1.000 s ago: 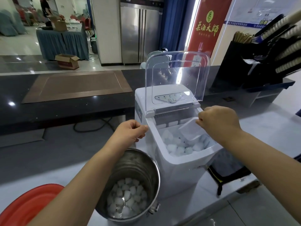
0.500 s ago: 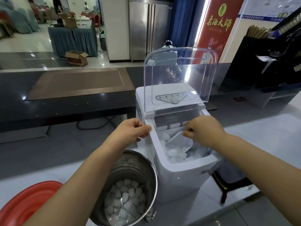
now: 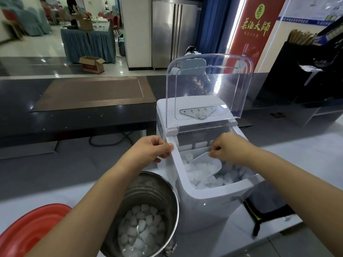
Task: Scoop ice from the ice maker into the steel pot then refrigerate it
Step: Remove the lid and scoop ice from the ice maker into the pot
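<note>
White plastic forms the body of the ice maker [image 3: 202, 206], which is placed on the pale tabletop [image 3: 315, 154] with its clear lid [image 3: 209, 86] raised upright. Its bin is open at the top, and a heap of ice cubes [image 3: 219, 180] is seen inside.

A translucent scoop [image 3: 207, 165] is lowered into this heap with its mouth toward the front left, and some cubes are lying in it. The scoop is held at its handle end by the right hand [image 3: 228, 149], whose fingers are curled and pinched around it above the back of the bin.

The left hand [image 3: 148, 153] is placed at the left rim of the bin. The thin white edge is pinched between its thumb and its bent fingers.

The steel pot [image 3: 148, 190] is standing on the tabletop just beside the ice maker, on its left and nearer to the camera. It is touching the machine or almost touching it; which one cannot be told. The bottom of the pot is covered with ice [image 3: 143, 230], while its upper wall is bare.

A red basin [image 3: 27, 229] is partly seen at the lower left corner, apart from the pot. Behind the dark counter, a tall steel refrigerator [image 3: 174, 32] is seen against the far wall, and a red banner [image 3: 254, 28] is hung to the right of it.
</note>
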Demonstrator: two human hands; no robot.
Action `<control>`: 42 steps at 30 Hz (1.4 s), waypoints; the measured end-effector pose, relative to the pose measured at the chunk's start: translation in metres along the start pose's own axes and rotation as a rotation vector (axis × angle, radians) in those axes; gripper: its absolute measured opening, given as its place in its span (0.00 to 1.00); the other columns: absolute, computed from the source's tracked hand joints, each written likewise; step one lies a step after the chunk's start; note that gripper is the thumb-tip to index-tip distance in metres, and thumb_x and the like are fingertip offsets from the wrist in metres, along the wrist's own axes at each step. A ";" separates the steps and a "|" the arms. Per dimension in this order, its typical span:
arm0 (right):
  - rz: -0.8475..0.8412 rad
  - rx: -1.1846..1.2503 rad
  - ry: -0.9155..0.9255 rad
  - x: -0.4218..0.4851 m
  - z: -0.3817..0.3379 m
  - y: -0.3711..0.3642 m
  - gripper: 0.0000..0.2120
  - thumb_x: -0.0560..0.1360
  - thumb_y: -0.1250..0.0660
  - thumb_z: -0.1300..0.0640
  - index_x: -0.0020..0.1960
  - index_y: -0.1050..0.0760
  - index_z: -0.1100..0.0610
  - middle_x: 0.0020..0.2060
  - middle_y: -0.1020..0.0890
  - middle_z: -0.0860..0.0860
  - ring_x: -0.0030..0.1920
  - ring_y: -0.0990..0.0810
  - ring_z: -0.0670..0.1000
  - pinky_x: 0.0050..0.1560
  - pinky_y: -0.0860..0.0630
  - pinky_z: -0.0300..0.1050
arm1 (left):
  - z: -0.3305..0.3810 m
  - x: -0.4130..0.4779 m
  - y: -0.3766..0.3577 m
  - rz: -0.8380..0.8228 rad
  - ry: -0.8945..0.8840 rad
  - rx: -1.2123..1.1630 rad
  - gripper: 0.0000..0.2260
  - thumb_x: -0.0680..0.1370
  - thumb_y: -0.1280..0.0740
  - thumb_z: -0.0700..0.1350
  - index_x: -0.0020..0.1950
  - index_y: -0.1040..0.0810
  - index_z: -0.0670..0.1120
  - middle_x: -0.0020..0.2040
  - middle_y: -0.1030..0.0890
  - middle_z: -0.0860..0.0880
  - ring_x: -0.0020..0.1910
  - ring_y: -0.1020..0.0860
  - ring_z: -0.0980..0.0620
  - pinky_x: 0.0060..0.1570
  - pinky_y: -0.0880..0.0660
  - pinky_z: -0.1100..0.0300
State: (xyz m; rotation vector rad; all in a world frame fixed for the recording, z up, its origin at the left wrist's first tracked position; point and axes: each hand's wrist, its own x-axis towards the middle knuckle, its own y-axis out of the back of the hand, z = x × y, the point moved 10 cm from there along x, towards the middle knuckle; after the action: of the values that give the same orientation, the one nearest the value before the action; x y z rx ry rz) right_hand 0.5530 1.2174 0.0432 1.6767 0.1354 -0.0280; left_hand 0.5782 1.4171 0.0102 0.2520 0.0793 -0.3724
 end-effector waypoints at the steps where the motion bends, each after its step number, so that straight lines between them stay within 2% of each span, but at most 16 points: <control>1: -0.003 -0.011 -0.015 0.000 0.002 0.004 0.18 0.74 0.33 0.52 0.27 0.32 0.49 0.28 0.28 0.44 0.36 0.27 0.50 0.30 0.35 0.39 | 0.000 0.000 0.000 0.000 0.001 -0.003 0.08 0.75 0.30 0.46 0.38 0.25 0.45 0.34 0.18 0.52 0.36 0.21 0.55 0.42 0.24 0.59; 4: -0.023 -0.002 -0.049 -0.002 0.006 0.011 0.18 0.74 0.33 0.54 0.26 0.31 0.49 0.26 0.27 0.45 0.30 0.29 0.47 0.29 0.34 0.38 | -0.002 0.001 -0.001 -0.007 0.005 -0.013 0.09 0.75 0.30 0.46 0.38 0.25 0.45 0.33 0.18 0.52 0.36 0.21 0.55 0.42 0.24 0.59; 7: -0.062 0.050 -0.073 -0.006 0.006 0.006 0.19 0.74 0.33 0.55 0.25 0.31 0.51 0.25 0.27 0.46 0.31 0.28 0.49 0.29 0.34 0.38 | -0.003 0.000 -0.001 -0.011 0.005 -0.021 0.08 0.75 0.30 0.47 0.38 0.25 0.46 0.34 0.17 0.52 0.37 0.20 0.55 0.44 0.23 0.58; 11: -0.145 0.093 -0.085 -0.008 -0.001 -0.017 0.15 0.75 0.33 0.55 0.30 0.27 0.53 0.29 0.26 0.46 0.29 0.29 0.45 0.30 0.32 0.36 | -0.002 -0.001 -0.002 -0.018 0.001 -0.012 0.08 0.75 0.31 0.47 0.39 0.24 0.45 0.36 0.17 0.50 0.38 0.20 0.54 0.45 0.23 0.58; 16: -0.151 0.149 -0.112 -0.010 -0.002 -0.016 0.15 0.75 0.34 0.55 0.29 0.27 0.52 0.29 0.24 0.46 0.28 0.28 0.46 0.30 0.30 0.36 | 0.000 -0.003 -0.002 -0.018 -0.003 -0.002 0.08 0.76 0.31 0.47 0.39 0.24 0.45 0.36 0.17 0.50 0.37 0.20 0.54 0.43 0.24 0.59; 22: -0.086 0.204 -0.200 -0.020 0.015 0.002 0.18 0.75 0.34 0.57 0.26 0.29 0.53 0.25 0.24 0.48 0.26 0.25 0.49 0.28 0.29 0.37 | 0.000 -0.006 -0.003 -0.017 -0.007 -0.012 0.08 0.76 0.32 0.47 0.39 0.24 0.45 0.36 0.18 0.50 0.38 0.20 0.54 0.43 0.24 0.59; 27: -0.046 0.293 -0.258 -0.031 0.023 0.009 0.14 0.76 0.33 0.56 0.33 0.23 0.57 0.28 0.21 0.49 0.30 0.20 0.50 0.39 0.19 0.46 | -0.001 -0.007 -0.004 -0.013 -0.005 -0.018 0.08 0.77 0.32 0.47 0.39 0.24 0.45 0.36 0.18 0.50 0.40 0.20 0.52 0.43 0.24 0.58; 32: -0.029 0.343 -0.290 -0.039 0.028 0.010 0.15 0.76 0.33 0.55 0.32 0.25 0.59 0.27 0.22 0.49 0.24 0.22 0.46 0.35 0.22 0.44 | 0.000 -0.008 -0.004 -0.012 -0.005 -0.015 0.08 0.77 0.32 0.47 0.40 0.24 0.45 0.36 0.17 0.50 0.39 0.20 0.52 0.43 0.24 0.58; 36: -0.001 0.408 -0.307 -0.048 0.027 0.016 0.13 0.75 0.32 0.56 0.38 0.22 0.66 0.27 0.23 0.51 0.24 0.22 0.48 0.31 0.22 0.40 | -0.001 -0.011 -0.003 0.027 -0.016 -0.025 0.08 0.77 0.33 0.47 0.41 0.23 0.44 0.32 0.18 0.53 0.36 0.21 0.54 0.41 0.25 0.60; 39: 0.016 0.421 -0.299 -0.054 0.021 0.025 0.13 0.75 0.31 0.55 0.36 0.21 0.62 0.26 0.23 0.50 0.25 0.23 0.48 0.36 0.20 0.46 | -0.001 -0.014 -0.005 0.019 -0.018 -0.020 0.09 0.78 0.34 0.48 0.41 0.23 0.45 0.35 0.18 0.51 0.37 0.22 0.54 0.40 0.26 0.61; 42: 0.035 0.418 -0.280 -0.060 0.007 0.037 0.14 0.75 0.31 0.55 0.32 0.23 0.59 0.24 0.24 0.49 0.25 0.24 0.47 0.33 0.22 0.44 | 0.001 -0.020 -0.002 0.004 -0.039 -0.015 0.09 0.78 0.35 0.46 0.39 0.23 0.45 0.37 0.18 0.49 0.39 0.22 0.53 0.41 0.26 0.60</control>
State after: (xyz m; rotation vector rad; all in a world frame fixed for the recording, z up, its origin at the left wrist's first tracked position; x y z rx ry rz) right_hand 0.4973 1.2024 0.0848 2.0710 -0.1203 -0.2797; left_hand 0.5587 1.4219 0.0130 0.2301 0.0434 -0.3722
